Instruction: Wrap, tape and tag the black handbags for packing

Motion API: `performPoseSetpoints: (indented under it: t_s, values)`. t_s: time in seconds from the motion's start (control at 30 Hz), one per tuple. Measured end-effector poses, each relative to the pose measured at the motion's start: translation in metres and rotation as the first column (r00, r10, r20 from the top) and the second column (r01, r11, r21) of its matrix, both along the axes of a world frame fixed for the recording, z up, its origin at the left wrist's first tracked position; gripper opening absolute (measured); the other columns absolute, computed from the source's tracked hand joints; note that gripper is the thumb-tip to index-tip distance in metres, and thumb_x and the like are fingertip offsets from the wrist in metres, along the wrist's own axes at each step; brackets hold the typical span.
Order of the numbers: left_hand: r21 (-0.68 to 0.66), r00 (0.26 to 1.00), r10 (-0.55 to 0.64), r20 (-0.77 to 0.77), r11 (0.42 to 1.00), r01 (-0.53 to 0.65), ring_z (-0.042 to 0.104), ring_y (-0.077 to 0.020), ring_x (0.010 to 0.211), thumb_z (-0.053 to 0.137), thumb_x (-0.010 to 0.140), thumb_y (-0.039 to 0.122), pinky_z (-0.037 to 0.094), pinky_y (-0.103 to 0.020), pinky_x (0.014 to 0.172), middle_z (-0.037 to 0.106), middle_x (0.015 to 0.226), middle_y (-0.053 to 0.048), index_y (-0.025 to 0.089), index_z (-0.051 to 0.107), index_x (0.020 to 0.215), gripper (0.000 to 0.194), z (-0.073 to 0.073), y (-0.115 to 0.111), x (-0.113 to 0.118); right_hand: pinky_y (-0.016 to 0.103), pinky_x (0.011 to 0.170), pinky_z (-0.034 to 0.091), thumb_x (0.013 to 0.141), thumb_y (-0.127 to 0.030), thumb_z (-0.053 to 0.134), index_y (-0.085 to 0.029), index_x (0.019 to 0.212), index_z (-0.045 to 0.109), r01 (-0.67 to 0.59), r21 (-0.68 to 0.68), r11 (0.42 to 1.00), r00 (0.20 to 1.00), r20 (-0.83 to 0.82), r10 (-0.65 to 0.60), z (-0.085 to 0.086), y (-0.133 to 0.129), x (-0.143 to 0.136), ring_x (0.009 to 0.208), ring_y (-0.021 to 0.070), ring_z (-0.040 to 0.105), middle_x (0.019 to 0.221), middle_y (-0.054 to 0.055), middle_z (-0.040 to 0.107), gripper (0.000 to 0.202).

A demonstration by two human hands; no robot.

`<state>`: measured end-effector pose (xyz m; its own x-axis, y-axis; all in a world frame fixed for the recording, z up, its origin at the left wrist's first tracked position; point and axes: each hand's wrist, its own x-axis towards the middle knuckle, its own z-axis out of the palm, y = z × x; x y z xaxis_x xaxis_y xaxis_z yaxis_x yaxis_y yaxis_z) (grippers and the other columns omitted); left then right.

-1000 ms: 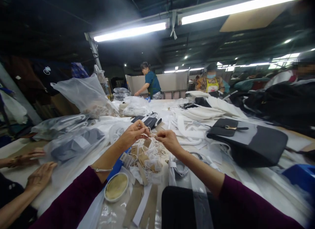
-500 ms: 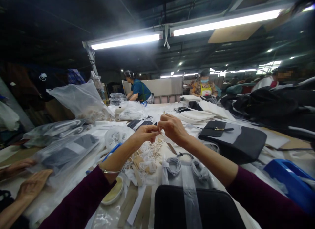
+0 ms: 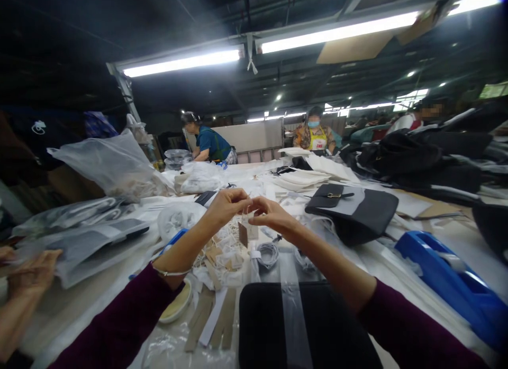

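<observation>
Just above the middle of the table my two hands meet at their fingertips. My left hand is closed in a pinch, and my right hand has its fingers curled in against it. Below them dangles a small brown hang tag, its thin string running up to my fingers, which partly hide it. Beneath my hands lie a pile of loose white strings and small tags. Closest to me is a black bag with a clear strip across it, and coiled grey cords lie beyond it.
A blue tape dispenser stands at right, near a black-and-grey buckled bag. A bowl of yellowish stuff sits at left. A co-worker's hand touches a plastic-wrapped bag. Black bags are heaped at far right.
The view has swung a little to the right. My right hand has lowered and its fingers have opened out somewhat; the brown tag now hangs plainly below my hands. The co-worker's wrapped bag has shifted.
</observation>
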<state>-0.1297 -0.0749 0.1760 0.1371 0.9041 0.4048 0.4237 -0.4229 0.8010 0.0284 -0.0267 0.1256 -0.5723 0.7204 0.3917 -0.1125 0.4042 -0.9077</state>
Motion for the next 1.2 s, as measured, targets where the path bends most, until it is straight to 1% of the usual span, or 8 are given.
performPoseSetpoints:
  t_s: [0.23, 0.4, 0.57, 0.73, 0.87, 1.0, 1.1, 1.2]
  values:
    - [-0.079, 0.962, -0.085, 0.261, 0.991, 0.109, 0.055, -0.0090, 0.055, 0.067, 0.079, 0.035, 0.047, -0.022, 0.059, 0.057, 0.061, 0.003, 0.015, 0.058, 0.077, 0.022, -0.004, -0.009, 0.006, 0.024, 0.060, 0.036, 0.068, -0.015, 0.062, -0.018, 0.076, 0.062, 0.279, 0.181, 0.943, 0.960, -0.043, -0.276, -0.020, -0.016, 0.005, 0.061, 0.0110, 0.048, 0.064, -0.005, 0.054, 0.008]
    - [-0.094, 0.928, -0.120, 0.351, 0.982, 0.162, 0.041, -0.0022, 0.043, 0.066, 0.082, 0.036, 0.030, -0.016, 0.043, 0.058, 0.068, 0.002, 0.014, 0.059, 0.080, 0.022, -0.005, -0.011, 0.010, 0.026, 0.065, 0.037, 0.068, -0.011, 0.059, -0.019, 0.080, 0.064, 0.421, 0.273, 0.865, 0.907, -0.154, -0.392, -0.014, -0.026, 0.025, 0.065, 0.0105, 0.047, 0.077, -0.003, 0.054, 0.015]
    - [-0.022, 0.907, -0.121, 0.404, 0.990, 0.142, 0.038, -0.0023, 0.043, 0.062, 0.085, 0.035, 0.021, -0.016, 0.040, 0.064, 0.075, -0.003, 0.014, 0.062, 0.085, 0.021, -0.004, -0.014, 0.021, 0.024, 0.059, 0.037, 0.061, -0.016, 0.070, -0.021, 0.097, 0.062, 0.117, -0.157, 0.981, 0.976, -0.163, -0.143, -0.017, -0.020, 0.041, 0.060, 0.0077, 0.044, 0.082, -0.004, 0.052, 0.038]
    - [0.087, 0.809, -0.241, 0.537, 0.969, 0.231, 0.055, -0.0090, 0.060, 0.062, 0.085, 0.031, 0.042, -0.021, 0.056, 0.069, 0.084, -0.006, 0.016, 0.062, 0.086, 0.015, 0.002, -0.015, 0.035, 0.025, 0.067, 0.042, 0.055, -0.018, 0.079, -0.021, 0.102, 0.061, -0.237, -0.427, 0.873, 0.959, -0.247, 0.140, -0.035, -0.015, 0.051, 0.066, 0.0083, 0.050, 0.080, -0.004, 0.051, 0.051]
    - [0.006, 0.812, -0.263, 0.520, 0.952, 0.305, 0.058, -0.0100, 0.063, 0.065, 0.083, 0.028, 0.046, -0.022, 0.061, 0.070, 0.086, -0.007, 0.015, 0.062, 0.087, 0.014, 0.003, -0.014, 0.049, 0.027, 0.074, 0.043, 0.055, -0.019, 0.082, -0.021, 0.113, 0.059, -0.232, -0.343, 0.910, 0.972, -0.104, 0.209, -0.036, -0.014, 0.063, 0.080, 0.0125, 0.054, 0.092, 0.000, 0.056, 0.062]
    - [-0.189, 0.863, -0.252, 0.437, 0.913, 0.362, 0.058, -0.0096, 0.056, 0.070, 0.078, 0.029, 0.045, -0.021, 0.055, 0.068, 0.074, -0.004, 0.013, 0.063, 0.085, 0.019, 0.000, -0.013, 0.069, 0.032, 0.094, 0.039, 0.061, -0.022, 0.081, -0.024, 0.121, 0.054, -0.324, -0.092, 0.942, 0.933, -0.198, 0.301, -0.023, -0.014, 0.068, 0.106, 0.0172, 0.051, 0.112, 0.002, 0.057, 0.065]
    - [-0.251, 0.854, -0.222, 0.471, 0.894, 0.371, 0.060, -0.0105, 0.057, 0.073, 0.074, 0.028, 0.046, -0.021, 0.053, 0.068, 0.074, -0.004, 0.013, 0.064, 0.089, 0.023, 0.000, -0.009, 0.082, 0.033, 0.085, 0.045, 0.072, -0.032, 0.075, -0.018, 0.099, 0.061, -0.386, -0.081, 0.919, 0.899, -0.255, 0.356, -0.022, -0.014, 0.067, 0.084, 0.0151, 0.056, 0.090, 0.002, 0.060, 0.034]
    - [-0.200, 0.802, -0.206, 0.561, 0.906, 0.373, 0.062, -0.0108, 0.065, 0.075, 0.071, 0.020, 0.051, -0.026, 0.067, 0.070, 0.086, -0.006, 0.014, 0.064, 0.094, 0.026, 0.000, -0.002, 0.085, 0.031, 0.073, 0.048, 0.078, -0.037, 0.069, -0.019, 0.095, 0.060, -0.321, -0.152, 0.935, 0.911, -0.318, 0.262, -0.028, -0.013, 0.072, 0.061, 0.0099, 0.050, 0.070, -0.003, 0.053, 0.027]
